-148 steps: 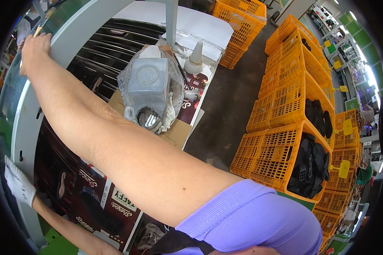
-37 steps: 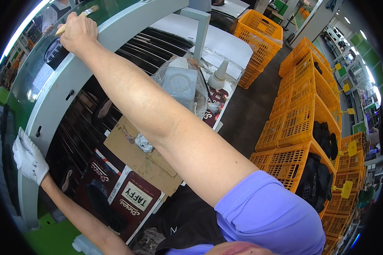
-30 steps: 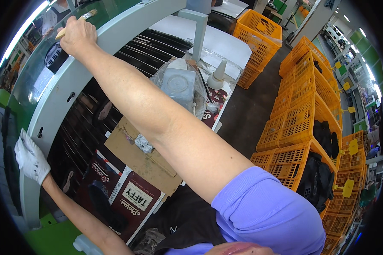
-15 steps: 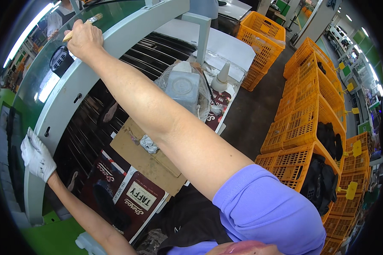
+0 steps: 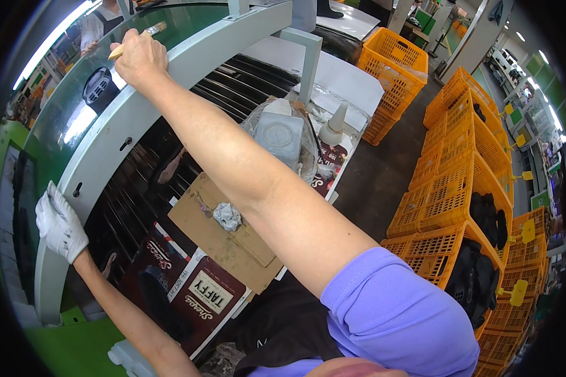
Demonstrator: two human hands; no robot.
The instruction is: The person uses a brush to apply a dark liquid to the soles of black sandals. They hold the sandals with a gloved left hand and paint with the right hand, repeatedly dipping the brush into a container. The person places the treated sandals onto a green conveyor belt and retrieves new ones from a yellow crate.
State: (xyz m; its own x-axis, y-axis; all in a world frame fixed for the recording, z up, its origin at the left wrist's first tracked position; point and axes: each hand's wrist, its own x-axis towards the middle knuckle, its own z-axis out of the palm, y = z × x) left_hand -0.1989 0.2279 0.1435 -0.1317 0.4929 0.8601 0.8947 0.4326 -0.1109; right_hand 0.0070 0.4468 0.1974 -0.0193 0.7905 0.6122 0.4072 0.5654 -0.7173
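My right hand (image 5: 143,61) is closed around a paintbrush (image 5: 156,29) with a pale wooden handle, its bristles pointing up to the right. It is held over a curved pale grey metal frame (image 5: 170,70) at the edge of a glossy green surface (image 5: 66,94). Just below this hand a black oval piece (image 5: 100,89) with slots, perhaps a shoe sole, lies on the green surface. My left hand (image 5: 61,223), in a stained white glove, lies against the near left end of the frame. Its visible fingers are stretched out; the thumb side is hidden.
Dark rollers (image 5: 245,81) run below the frame. Brown cardboard (image 5: 198,210) holds a crumpled wad (image 5: 227,217). Beyond my right arm stand a grey square container (image 5: 277,135) and a white nozzle bottle (image 5: 333,125). Stacked orange crates (image 5: 437,182) line the right side. Another person (image 5: 97,28) stands far left.
The whole view has shifted slightly. My right hand keeps its grip on the paintbrush over the frame, and my gloved left hand stays against the frame's near end.
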